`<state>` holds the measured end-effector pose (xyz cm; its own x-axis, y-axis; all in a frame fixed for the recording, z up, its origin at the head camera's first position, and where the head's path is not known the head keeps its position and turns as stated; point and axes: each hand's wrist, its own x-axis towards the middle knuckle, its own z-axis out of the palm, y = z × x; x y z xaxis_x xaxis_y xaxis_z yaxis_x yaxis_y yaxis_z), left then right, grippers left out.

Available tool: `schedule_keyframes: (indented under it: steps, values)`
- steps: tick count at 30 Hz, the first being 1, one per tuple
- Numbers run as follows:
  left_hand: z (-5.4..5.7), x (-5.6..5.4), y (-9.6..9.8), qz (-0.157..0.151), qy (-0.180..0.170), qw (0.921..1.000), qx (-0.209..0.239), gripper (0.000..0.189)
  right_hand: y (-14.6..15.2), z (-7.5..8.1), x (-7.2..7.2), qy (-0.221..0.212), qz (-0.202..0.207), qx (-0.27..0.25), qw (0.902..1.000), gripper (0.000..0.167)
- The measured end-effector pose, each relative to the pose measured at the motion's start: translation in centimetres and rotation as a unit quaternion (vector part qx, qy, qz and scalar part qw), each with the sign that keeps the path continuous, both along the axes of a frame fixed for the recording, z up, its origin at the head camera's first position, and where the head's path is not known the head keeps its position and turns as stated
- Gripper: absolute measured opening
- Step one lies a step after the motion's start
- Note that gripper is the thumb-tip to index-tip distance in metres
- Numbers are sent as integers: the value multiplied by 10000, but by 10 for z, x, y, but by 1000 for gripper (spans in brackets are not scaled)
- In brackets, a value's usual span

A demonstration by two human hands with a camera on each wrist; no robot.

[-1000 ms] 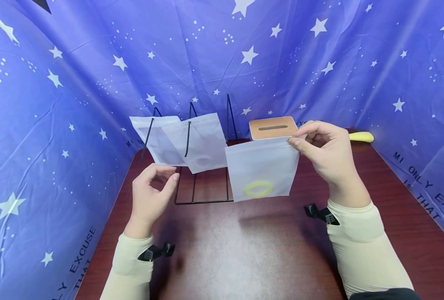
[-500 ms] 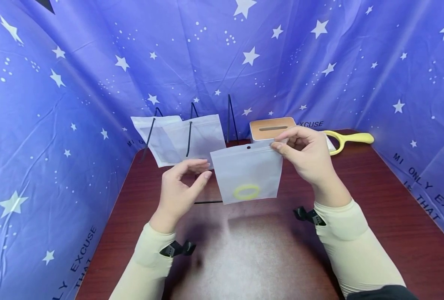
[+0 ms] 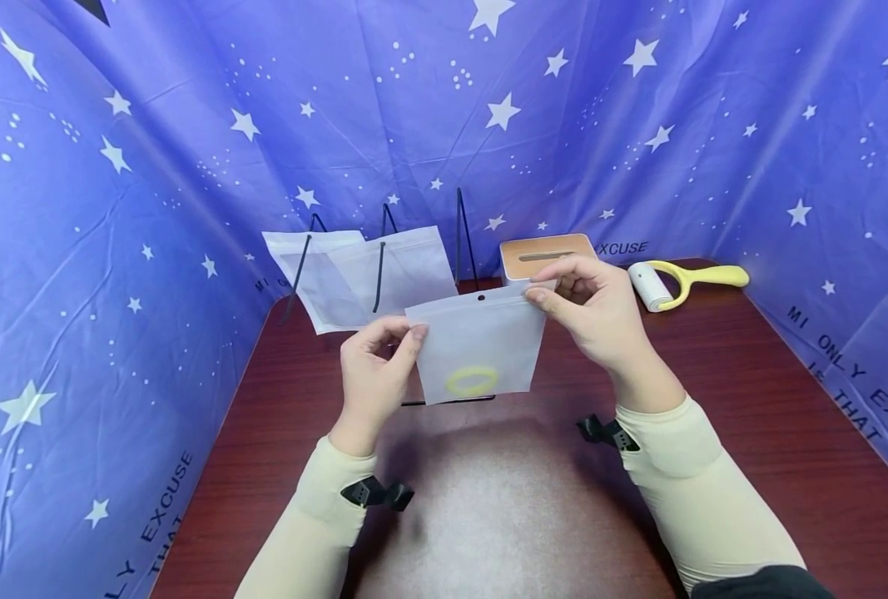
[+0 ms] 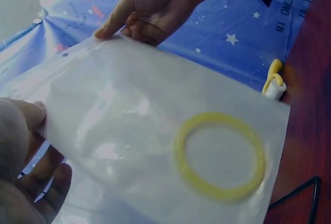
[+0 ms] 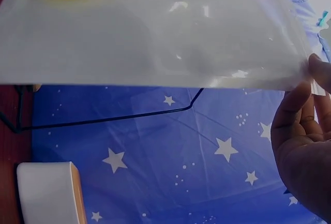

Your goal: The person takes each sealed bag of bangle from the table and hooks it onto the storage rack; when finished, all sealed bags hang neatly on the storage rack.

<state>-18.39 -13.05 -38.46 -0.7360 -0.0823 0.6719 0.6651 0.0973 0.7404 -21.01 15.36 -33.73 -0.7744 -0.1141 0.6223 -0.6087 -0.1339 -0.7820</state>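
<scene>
A frosted zip bag (image 3: 481, 341) with a small hole in its top strip hangs upright between my hands. Through its lower part shows a yellow ring (image 4: 220, 157). My right hand (image 3: 589, 312) pinches the bag's top right corner between thumb and fingers. At the upper left edge, my left hand (image 3: 376, 374) grips the bag with thumb and forefinger; the left wrist view has its other fingers loosely bent behind. Behind the bag stands a black wire rack (image 3: 460, 225), partly covered. Two similar frosted bags (image 3: 414, 270) stand tilted and overlapping in its left slots.
A tissue box (image 3: 537, 258) with a wooden lid stands behind my right hand. Farther right lies a yellow-handled lint roller (image 3: 701, 276) with a white roll. The dark red table (image 3: 279, 466) meets blue starry cloth (image 3: 189, 166) at its back and sides.
My right hand has carried the bag leftward. My left hand has moved right and taken hold of the bag's left edge. The lint roller has come fully into sight.
</scene>
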Motion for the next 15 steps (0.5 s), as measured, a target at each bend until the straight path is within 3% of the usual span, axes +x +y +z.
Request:
schedule_keyframes:
  steps: [5,8,15]
  values:
    - [-2,-2,1,147,-7,9998,136,9,5,-6,-2,-16,-109,354,9993,22]
    - [-4,-3,1,222,-8,9996,197,9,7,-9,-2,-72,-141,723,9973,18]
    - [-10,-8,1,340,36,9989,326,7,7,-16,-5,-63,-314,1595,9867,17]
